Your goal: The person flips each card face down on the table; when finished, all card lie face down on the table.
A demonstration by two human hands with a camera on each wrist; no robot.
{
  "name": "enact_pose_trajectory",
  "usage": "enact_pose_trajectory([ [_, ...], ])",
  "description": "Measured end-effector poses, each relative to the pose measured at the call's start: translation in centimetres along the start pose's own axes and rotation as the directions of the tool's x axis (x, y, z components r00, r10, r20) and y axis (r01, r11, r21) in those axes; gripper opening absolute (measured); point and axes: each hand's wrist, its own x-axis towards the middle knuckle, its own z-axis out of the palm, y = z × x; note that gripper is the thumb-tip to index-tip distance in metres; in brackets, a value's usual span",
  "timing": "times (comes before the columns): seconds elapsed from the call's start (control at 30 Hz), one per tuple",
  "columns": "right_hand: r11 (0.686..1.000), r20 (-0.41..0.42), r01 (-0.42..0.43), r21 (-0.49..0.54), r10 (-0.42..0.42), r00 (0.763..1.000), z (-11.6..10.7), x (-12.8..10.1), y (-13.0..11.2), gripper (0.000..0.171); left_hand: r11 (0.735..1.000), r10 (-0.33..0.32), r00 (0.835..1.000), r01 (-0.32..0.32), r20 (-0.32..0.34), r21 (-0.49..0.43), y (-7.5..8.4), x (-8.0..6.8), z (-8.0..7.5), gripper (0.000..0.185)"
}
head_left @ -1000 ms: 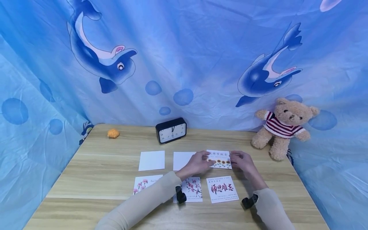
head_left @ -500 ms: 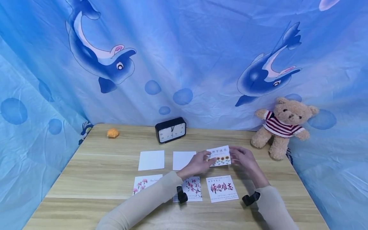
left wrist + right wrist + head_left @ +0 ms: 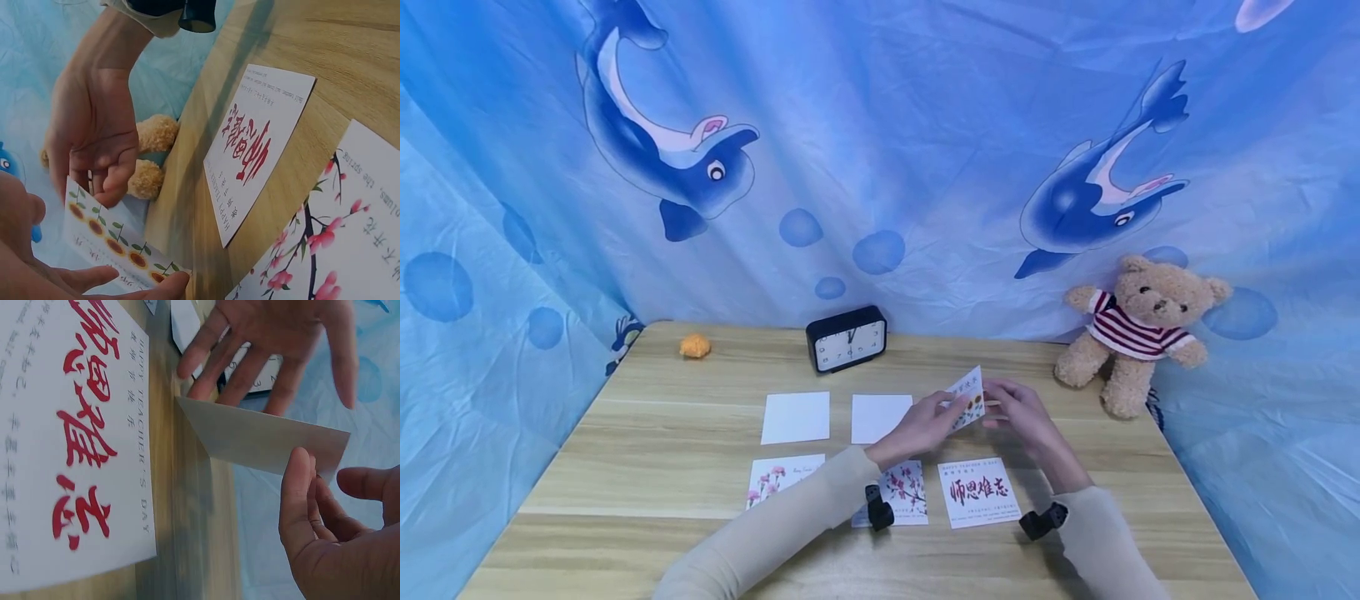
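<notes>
A greeting card with sunflowers (image 3: pixel 973 402) stands on edge above the table, between the hands. My left hand (image 3: pixel 922 427) lays straight fingers against its printed face; the thumb stays off it in the right wrist view. From the other side, the fingers of my right hand (image 3: pixel 340 544) touch the plain back near one end, thumb apart from it. A card with red lettering (image 3: pixel 979 493) lies just below the hands. The blossom-branch card (image 3: pixel 331 244) is partly hidden by my left arm, as is the pink-flower card (image 3: pixel 775 479).
Two blank white cards, a left one (image 3: pixel 795 418) and a middle one (image 3: pixel 880 417), lie flat in the back row. Behind them are a black clock (image 3: pixel 847 340) and an orange lump (image 3: pixel 695 347). A teddy bear (image 3: pixel 1142 333) sits at the back right, against a blue curtain (image 3: pixel 880 150).
The sunflower card has risen off the table from lying flat and turned up on edge, its right side lifting first. My right hand has shifted slightly left with it.
</notes>
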Motion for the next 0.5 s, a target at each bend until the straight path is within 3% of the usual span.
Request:
enact_pose_trajectory([
  [0.3,0.999,0.036,0.001,-0.034,0.000,0.999,1.4,0.4,0.9,0.049,0.997,0.072,0.997,-0.072,0.002,0.009,-0.3,0.1,0.1,0.069],
  [0.5,0.999,0.052,-0.009,-0.050,0.011,0.999,1.9,0.5,1.4,0.047,0.997,0.065,0.998,-0.067,-0.023,-0.050,-0.4,0.2,0.0,0.070],
])
